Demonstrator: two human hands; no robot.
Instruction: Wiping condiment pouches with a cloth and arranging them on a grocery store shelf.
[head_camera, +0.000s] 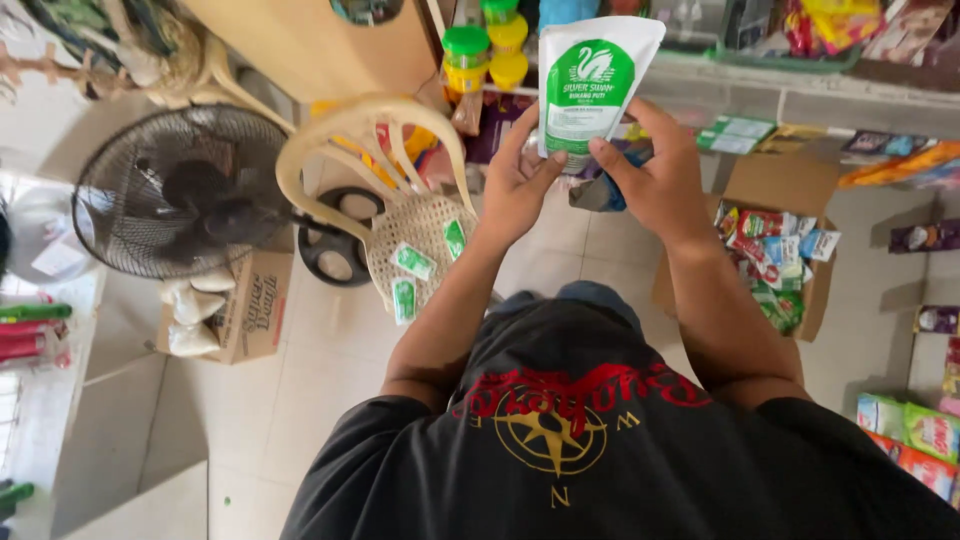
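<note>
While both hands are raised in front of the chest, the white plastic pouch with a green label (592, 85) sits upright between them, up in the air near the shelf edge. The left hand (517, 180) pinches its lower left corner, thumb tip on the front, fingers (524, 128) curled behind. The right hand (658, 180) grips the bottom edge, thumb in front, fingers wrapped around the right side. Below sit a cream plastic chair (400, 190) with small green sachets (412, 262) on its seat, and a cardboard box of snack packets (775, 265) on the floor.
</note>
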